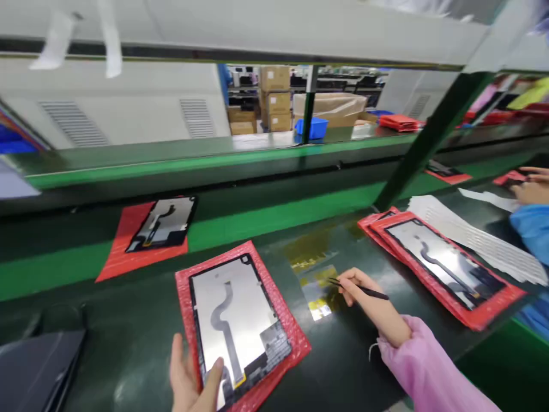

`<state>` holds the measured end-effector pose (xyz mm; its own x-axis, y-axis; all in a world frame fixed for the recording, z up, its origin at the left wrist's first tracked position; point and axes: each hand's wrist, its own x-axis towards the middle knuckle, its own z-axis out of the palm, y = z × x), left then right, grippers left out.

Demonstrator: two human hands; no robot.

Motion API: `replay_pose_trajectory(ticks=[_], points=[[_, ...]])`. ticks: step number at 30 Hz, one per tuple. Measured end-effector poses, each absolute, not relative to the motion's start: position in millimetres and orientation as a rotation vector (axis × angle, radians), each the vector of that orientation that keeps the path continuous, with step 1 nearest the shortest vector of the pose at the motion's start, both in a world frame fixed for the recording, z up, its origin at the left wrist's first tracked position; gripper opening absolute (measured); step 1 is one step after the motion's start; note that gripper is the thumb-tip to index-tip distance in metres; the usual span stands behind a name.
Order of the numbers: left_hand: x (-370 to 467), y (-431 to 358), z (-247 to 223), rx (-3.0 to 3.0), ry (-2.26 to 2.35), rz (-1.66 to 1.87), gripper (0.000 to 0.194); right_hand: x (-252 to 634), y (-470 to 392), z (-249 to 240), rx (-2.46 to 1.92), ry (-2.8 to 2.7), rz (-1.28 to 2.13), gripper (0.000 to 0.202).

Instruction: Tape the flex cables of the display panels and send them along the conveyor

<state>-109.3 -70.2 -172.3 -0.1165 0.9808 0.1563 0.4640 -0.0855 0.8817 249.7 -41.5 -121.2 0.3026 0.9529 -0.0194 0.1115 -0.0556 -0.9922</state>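
Note:
My left hand (193,380) grips the lower left edge of a screen panel (231,312), thumb on top of it. The panel is silvery with a black border and a curved grey flex cable, and it lies on a red bubble-wrap sheet (289,312). My right hand (358,286), in a pink sleeve, holds dark tweezers (364,290). Their tips are over a clear sheet with yellowish film pieces (319,292) on the dark green tabletop. Whether the tips touch the film, I cannot tell.
At right lies a stack of red-wrapped panels (437,260) beside white strips (480,234). Another panel (165,220) rests on a green belt (227,220) at back left. A co-worker's hand (536,186) is at far right. A slanted post (429,143) rises behind the table.

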Motion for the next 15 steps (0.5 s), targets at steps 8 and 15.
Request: replay_pose_trajectory(ticks=[8, 15], points=[[-77.1, -61.7, -116.8, 2.497, 1.278, 0.913, 0.065, 233.0, -39.6, -144.3, -1.524, -1.022, 1.103, 0.055], [-3.9, -24.3, -128.0, 2.818, 0.679, 0.397, 0.041, 224.8, -21.7, -148.2, -1.545, -1.089, 1.058, 0.046]])
